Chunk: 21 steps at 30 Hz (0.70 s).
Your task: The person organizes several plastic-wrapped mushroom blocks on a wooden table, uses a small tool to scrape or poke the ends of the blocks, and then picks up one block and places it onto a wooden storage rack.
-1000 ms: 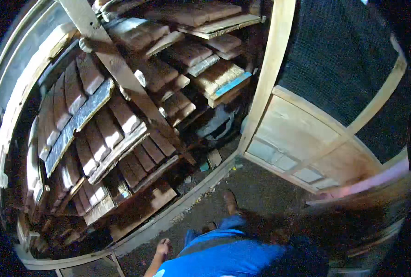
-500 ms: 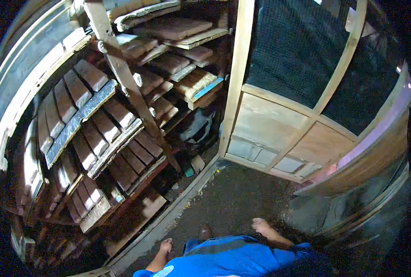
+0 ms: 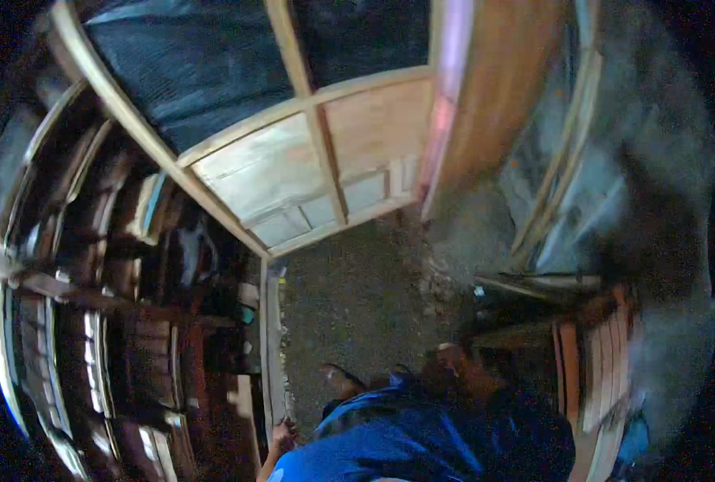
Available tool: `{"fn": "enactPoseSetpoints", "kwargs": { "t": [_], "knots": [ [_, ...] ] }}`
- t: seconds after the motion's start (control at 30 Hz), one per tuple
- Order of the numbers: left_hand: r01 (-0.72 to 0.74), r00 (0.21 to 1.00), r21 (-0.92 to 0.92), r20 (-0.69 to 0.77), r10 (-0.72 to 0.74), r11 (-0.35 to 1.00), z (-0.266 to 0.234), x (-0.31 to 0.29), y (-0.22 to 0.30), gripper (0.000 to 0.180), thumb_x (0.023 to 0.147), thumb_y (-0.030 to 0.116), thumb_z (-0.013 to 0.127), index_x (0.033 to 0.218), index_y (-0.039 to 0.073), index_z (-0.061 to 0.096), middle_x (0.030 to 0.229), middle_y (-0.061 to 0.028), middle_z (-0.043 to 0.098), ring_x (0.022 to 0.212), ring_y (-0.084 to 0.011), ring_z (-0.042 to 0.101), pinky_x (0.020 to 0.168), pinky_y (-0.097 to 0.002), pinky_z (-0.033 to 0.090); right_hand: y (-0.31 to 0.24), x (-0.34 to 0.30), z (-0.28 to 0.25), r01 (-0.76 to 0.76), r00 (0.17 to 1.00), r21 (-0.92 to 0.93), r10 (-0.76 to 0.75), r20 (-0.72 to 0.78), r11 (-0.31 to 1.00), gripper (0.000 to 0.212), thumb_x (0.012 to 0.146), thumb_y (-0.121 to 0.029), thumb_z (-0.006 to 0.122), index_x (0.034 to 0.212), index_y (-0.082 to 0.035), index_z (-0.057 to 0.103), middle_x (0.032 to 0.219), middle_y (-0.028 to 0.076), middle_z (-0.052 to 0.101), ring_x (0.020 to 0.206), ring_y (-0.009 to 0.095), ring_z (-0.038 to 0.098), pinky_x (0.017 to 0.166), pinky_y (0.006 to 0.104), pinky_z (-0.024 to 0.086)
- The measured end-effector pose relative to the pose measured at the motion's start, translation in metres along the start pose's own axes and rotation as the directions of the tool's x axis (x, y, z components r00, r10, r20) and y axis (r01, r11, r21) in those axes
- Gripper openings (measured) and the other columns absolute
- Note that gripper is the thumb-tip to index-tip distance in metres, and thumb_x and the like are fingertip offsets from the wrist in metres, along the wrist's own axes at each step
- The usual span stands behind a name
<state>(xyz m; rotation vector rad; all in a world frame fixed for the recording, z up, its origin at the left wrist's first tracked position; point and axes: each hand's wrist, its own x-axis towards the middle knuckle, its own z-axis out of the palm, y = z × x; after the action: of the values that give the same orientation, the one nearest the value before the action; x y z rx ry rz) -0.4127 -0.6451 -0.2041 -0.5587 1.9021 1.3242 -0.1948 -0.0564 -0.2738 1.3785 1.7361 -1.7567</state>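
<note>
My left hand (image 3: pixel 283 434) hangs low beside my blue shirt (image 3: pixel 421 430), near the pale kerb at the foot of the left shelves. Its fingers look loosely apart, with nothing seen in them. My right hand (image 3: pixel 451 358) is in shadow ahead of the shirt, over the dark floor. Motion and dim light smear its fingers, and I see no object there. Neither hand appears to touch anything. One of my feet (image 3: pixel 341 381) shows in front of the shirt.
Left, shelves (image 3: pixel 92 293) carry boards of brick-like blocks. Ahead stands a wood-framed door or panel (image 3: pixel 309 103) with dark mesh above. A curved wooden board (image 3: pixel 498 104) is beside it. At right, a rack (image 3: pixel 566 365) holds reddish-brown slats or blocks; poles (image 3: pixel 558 165) lean nearby.
The view has turned right: shelves and framed panel have shifted left, and the right-hand rack has come into sight. My right hand has gone into shadow; a foot has stepped forward.
</note>
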Motion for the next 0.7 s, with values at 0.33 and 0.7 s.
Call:
{"fn": "enactPoseSetpoints", "kwargs": {
  "t": [0.33,0.7],
  "knots": [
    [-0.642,0.765,0.623,0.562,0.315,0.448,-0.013,0.129,0.171,0.021,0.095,0.025,0.052,0.101,0.005,0.056,0.095,-0.0038,0.061,0.083,-0.0164,0.060,0.068,-0.0317,0.048,0.025,0.007,0.043,-0.197,0.950,0.132,0.222,-0.221,0.972,0.025,0.087,-0.021,0.056,0.108,-0.008,0.058,0.094,0.012,0.063,0.082,0.027,0.060,0.065,0.0410,0.049],
    [-0.302,0.829,0.534,0.556,-0.059,0.790,0.070,0.274,0.295,0.022,0.092,0.026,0.054,0.103,0.007,0.059,0.102,-0.0052,0.061,0.094,-0.0193,0.058,0.075,-0.0357,0.047,-0.005,-0.038,0.125,-0.033,0.875,0.193,0.122,-0.469,0.981,0.025,0.084,-0.023,0.058,0.103,-0.008,0.061,0.094,0.012,0.062,0.084,0.028,0.059,0.067,0.0412,0.048]
  ]
}}
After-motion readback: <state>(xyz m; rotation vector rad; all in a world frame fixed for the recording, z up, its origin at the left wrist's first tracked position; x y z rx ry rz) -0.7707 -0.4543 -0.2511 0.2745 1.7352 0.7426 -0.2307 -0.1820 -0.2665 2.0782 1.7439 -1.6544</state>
